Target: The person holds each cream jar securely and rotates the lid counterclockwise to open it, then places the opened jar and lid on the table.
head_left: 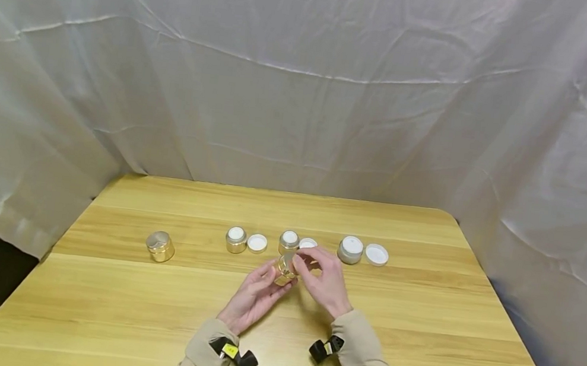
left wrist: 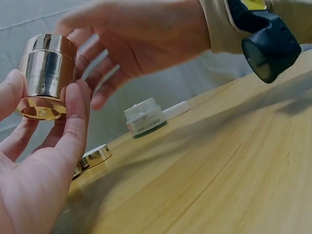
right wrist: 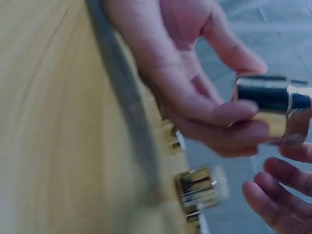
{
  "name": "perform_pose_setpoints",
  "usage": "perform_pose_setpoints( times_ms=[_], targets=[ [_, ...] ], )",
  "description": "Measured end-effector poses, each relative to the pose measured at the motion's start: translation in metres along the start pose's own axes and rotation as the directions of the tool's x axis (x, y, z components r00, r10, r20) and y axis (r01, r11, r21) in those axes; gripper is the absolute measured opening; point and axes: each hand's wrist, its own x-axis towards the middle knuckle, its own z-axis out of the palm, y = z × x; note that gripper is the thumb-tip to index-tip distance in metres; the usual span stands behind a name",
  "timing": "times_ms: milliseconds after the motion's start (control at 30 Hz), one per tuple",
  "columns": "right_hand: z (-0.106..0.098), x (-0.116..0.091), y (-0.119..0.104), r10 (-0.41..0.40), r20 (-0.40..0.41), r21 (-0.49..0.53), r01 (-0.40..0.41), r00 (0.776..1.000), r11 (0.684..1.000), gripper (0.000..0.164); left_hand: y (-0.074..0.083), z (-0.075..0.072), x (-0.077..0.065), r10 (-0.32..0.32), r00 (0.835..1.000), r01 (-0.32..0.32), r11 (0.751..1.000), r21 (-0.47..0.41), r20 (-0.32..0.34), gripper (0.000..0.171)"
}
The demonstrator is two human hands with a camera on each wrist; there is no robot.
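A shiny gold cosmetic jar with its gold lid on [head_left: 285, 270] is held up above the table in front of me. My left hand [head_left: 250, 302] grips its side between thumb and fingers; in the left wrist view the jar [left wrist: 46, 73] stands nearly upright, its base showing below the fingertips. From the right, my right hand [head_left: 327, 281] pinches the lid's edge with thumb and forefinger. Its remaining fingers [right wrist: 273, 187] spread loosely below the jar in the right wrist view.
A lidded gold jar [head_left: 160, 248] stands alone at left. Behind my hands is a row: a gold jar with white top [head_left: 236, 242], a white-lined lid [head_left: 257, 243], another such jar [head_left: 289, 239] and lid [head_left: 308, 243]. To the right are a frosted jar [head_left: 349, 251] and white lid [head_left: 376, 255].
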Motion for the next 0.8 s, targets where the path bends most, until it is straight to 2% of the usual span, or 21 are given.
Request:
perform_pose_setpoints(
  times_ms=[133, 333, 567, 800],
  targets=[
    [-0.006, 0.006, -0.015, 0.005, 0.118, -0.066, 0.003, 0.993, 0.998, 0.017, 0.000, 0.000, -0.001, 0.009, 1.000, -0.010, 1.000, 0.007, 0.011, 0.030],
    [-0.013, 0.013, -0.032, 0.016, 0.259, -0.196, 0.037, 0.966, 0.980, 0.027, 0.000, -0.001, -0.001, 0.021, 0.999, -0.022, 1.000, 0.008, 0.038, 0.031],
    [-0.017, 0.012, -0.040, 0.019, 0.297, -0.245, 0.057, 0.955, 0.968, 0.035, -0.002, -0.003, -0.002, 0.025, 0.998, -0.026, 1.000, 0.017, 0.056, 0.030],
    [-0.017, 0.013, -0.040, -0.053, 0.328, -0.267, 0.147, 0.943, 0.953, 0.039, -0.001, -0.004, -0.001, 0.021, 0.999, -0.021, 1.000, 0.013, 0.051, 0.031]
  ],
)
